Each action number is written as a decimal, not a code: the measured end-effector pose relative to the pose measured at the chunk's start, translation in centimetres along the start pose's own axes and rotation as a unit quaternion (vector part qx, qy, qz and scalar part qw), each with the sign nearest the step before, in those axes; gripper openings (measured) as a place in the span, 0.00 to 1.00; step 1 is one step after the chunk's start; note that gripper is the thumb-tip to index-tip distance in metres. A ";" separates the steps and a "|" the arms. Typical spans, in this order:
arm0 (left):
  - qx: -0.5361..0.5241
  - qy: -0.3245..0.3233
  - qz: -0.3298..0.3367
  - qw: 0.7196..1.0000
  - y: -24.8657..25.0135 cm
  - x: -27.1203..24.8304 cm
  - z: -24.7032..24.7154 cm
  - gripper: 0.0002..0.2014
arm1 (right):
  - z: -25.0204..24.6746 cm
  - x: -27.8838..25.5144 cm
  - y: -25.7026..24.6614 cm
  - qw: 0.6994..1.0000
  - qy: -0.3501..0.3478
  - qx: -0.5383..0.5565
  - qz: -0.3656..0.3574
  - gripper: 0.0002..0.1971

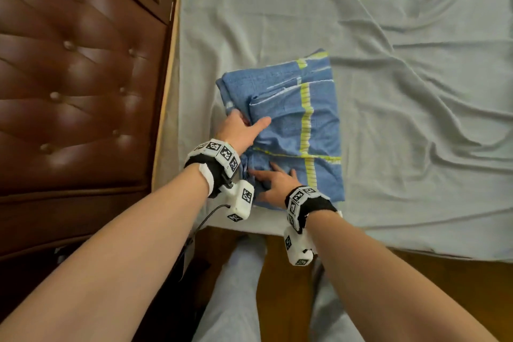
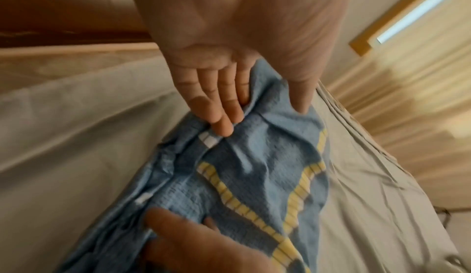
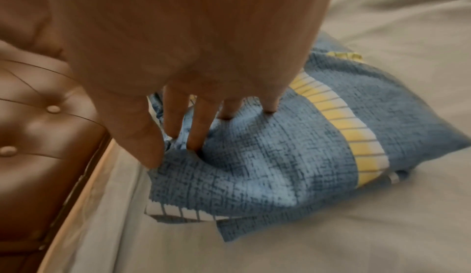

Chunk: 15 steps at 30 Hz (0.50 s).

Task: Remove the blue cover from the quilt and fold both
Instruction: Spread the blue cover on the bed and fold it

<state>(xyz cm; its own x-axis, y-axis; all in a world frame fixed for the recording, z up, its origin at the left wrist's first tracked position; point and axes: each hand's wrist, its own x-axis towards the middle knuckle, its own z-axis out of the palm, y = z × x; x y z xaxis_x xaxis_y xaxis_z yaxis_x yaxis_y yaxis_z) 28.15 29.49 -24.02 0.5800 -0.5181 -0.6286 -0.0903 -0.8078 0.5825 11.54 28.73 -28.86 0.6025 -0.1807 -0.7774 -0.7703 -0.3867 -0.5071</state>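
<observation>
Blue cover (image 1: 288, 125), folded into a thick bundle with yellow-and-white striped bands, lies under both our hands on the grey bedsheet (image 1: 402, 36). Our left hand (image 1: 241, 130) rests on its left edge with straight fingers (image 2: 216, 106) tucked against a raised fold and the thumb stretched out over the top layer; nothing is pinched. Our right hand (image 1: 274, 183) lies just nearer to us on the same bundle, palm down, its fingers (image 3: 198, 128) spread and pressing dimples into the cloth, the thumb at the near left corner. Beyond the left hand the bundle runs away from us, one yellow band (image 1: 305, 116) crossing it lengthwise to the right of both hands, a thinner one crossing between them. A white striped edge (image 3: 178, 213) peeks out beneath the right hand's corner. Outward to the left stands the brown tufted headboard (image 1: 77, 78); below our wrists is the wooden bed frame (image 1: 280, 272) and our trouser legs (image 1: 236, 300).
</observation>
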 end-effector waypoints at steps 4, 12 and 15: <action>0.049 0.141 0.128 0.980 1.2 -0.5 0.7 0.18 | 0.7 -0.1 0.7 1.000 0.011 -0.003 -0.005 0.32; 0.448 -0.121 0.159 0.871 0.7 4.3 3.2 0.49 | -1.8 -1.9 3.3 0.963 0.228 0.035 0.142 0.26; 0.507 -0.168 0.141 0.834 0.2 6.0 3.6 0.63 | -3.1 -2.1 6.1 0.964 0.176 -0.035 0.196 0.64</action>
<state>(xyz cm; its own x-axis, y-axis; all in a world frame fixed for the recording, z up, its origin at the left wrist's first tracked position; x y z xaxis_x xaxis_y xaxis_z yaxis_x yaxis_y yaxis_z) 28.71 25.15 -29.55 0.1768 -0.6393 -0.7483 -0.9208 -0.3760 0.1036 6.20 23.97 -29.20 0.3115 -0.6168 -0.7229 -0.9445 -0.2847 -0.1640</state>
